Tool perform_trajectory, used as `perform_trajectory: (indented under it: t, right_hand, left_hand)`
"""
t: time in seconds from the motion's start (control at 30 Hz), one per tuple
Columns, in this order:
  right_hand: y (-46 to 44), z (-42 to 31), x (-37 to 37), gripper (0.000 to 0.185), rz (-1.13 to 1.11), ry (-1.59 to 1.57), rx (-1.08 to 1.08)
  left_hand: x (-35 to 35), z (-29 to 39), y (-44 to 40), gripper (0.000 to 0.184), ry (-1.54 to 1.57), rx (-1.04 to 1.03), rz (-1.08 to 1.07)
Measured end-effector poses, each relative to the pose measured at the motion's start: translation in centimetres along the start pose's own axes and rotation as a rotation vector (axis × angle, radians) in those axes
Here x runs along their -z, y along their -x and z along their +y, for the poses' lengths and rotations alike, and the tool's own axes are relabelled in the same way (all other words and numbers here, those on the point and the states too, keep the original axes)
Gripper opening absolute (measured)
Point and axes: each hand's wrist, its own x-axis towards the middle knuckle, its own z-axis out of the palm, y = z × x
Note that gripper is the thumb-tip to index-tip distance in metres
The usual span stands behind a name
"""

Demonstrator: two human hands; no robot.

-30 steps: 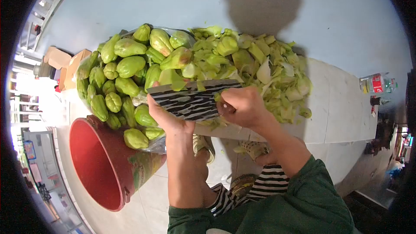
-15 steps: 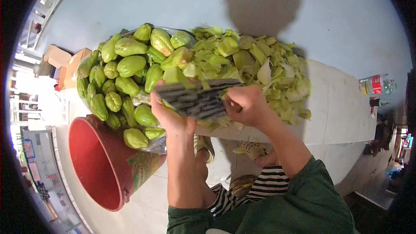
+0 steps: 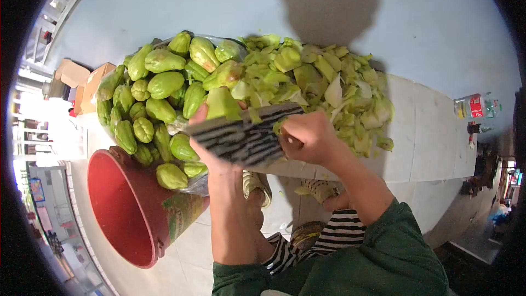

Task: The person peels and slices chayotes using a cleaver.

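Observation:
My left hand [image 3: 212, 160] is closed around a partly peeled chayote [image 3: 222, 104], its fingers mostly hidden behind a broad blade. My right hand [image 3: 311, 138] grips the wooden handle of a cleaver [image 3: 241, 136]. The wide blade lies against the near side of the chayote and mirrors black and white stripes. A strip of peel hangs by the blade's upper edge. Behind my hands, a heap of pale green peelings [image 3: 359, 101] spreads to the right. Whole chayotes [image 3: 165, 85] are piled on a clear plastic bag to the left.
A red bucket [image 3: 120, 208] lies tipped at the lower left, with its mouth facing left. An open cardboard box [image 3: 94, 89] stands beyond the pile. At the right is a plastic bottle with a red label [image 3: 475, 107]. My feet are below, on a tiled floor [image 3: 197, 252].
The cleaver blade has tilted and shifted slightly down and left, and shows less blur. More of the chayote's peeled face is visible above it. Both hands keep their hold.

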Motion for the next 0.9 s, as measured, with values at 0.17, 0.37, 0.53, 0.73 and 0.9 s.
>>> perform_trajectory:
  t: [0.17, 0.37, 0.53, 0.73, 0.9]
  right_hand:
    - [-0.6, 1.4, -0.8, 0.018, 0.063, -0.033, -0.349]
    - [0.1, 1.3, -0.6, 0.018, 0.053, -0.063, -0.389]
    - [0.4, 0.3, -0.3, 0.028, 0.106, 0.108, 0.152]
    - [0.5, -0.8, -1.4, 0.016, 0.134, 0.244, 0.252]
    - [0.4, -0.9, -1.4, 0.015, 0.158, 0.277, 0.272]
  left_hand:
    - [0.1, 0.1, 0.0, 0.046, 0.039, 0.090, -0.026]
    - [0.0, 0.6, -0.9, 0.051, 0.130, 0.131, 0.076]
    - [1.7, 0.6, -1.2, 0.053, 0.245, 0.176, -0.184]
    - [1.3, -0.4, -0.9, 0.054, 0.315, 0.204, -0.119]
    - [1.2, -1.1, -1.0, 0.054, 0.238, 0.133, -0.107]
